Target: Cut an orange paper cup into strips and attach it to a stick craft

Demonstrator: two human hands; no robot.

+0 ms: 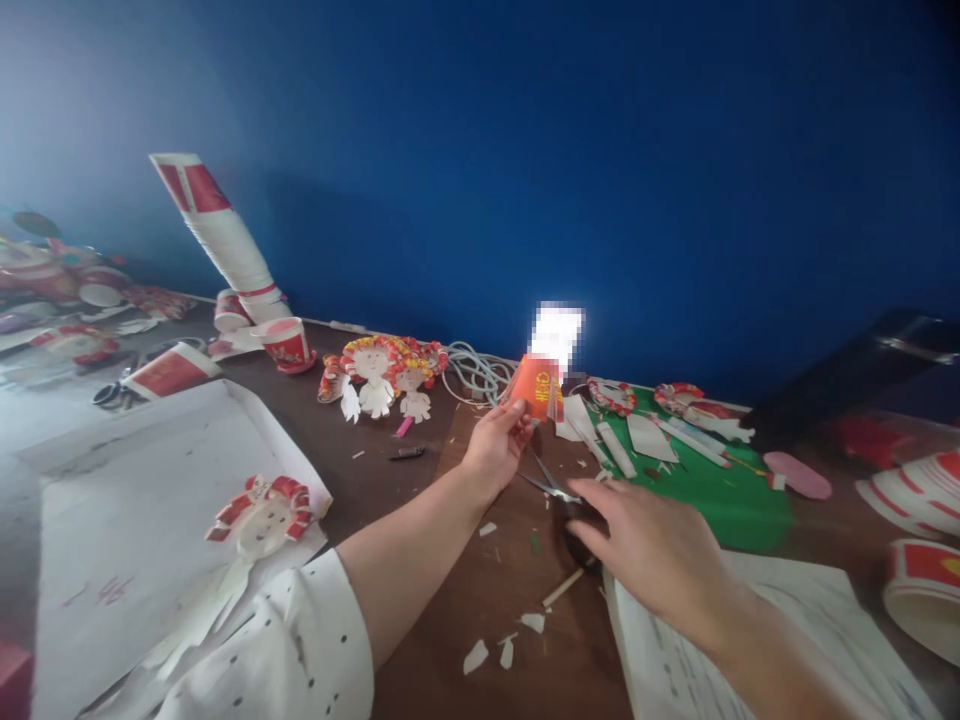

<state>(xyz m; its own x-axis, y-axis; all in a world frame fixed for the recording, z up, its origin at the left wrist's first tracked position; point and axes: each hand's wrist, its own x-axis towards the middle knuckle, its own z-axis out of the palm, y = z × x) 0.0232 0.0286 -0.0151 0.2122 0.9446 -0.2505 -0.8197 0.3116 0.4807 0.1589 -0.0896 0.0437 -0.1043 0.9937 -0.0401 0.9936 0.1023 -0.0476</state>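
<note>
Between the thumb and fingers of my left hand [496,448] is an orange-red paper piece [537,388] with yellow characters, raised above the table. A white, pixelated patch covers whatever is just above it. My right hand [649,545] is at the black handles of a pair of scissors [556,492], its thumb and index finger on either side; the other fingers are hidden. The scissor blades are spread and point up and left, below the orange-red piece. Small paper scraps [533,622] lie on the brown table [427,620] nearby.
Paper-headed figures [373,362] with red and yellow curls stand near coiled cables [480,372]. A tall stack of paper cups [232,240] leans by the blue wall. On the right are a green sheet [739,505], markers [690,440] and more cups [926,595]; a white box lid [127,500] lies left.
</note>
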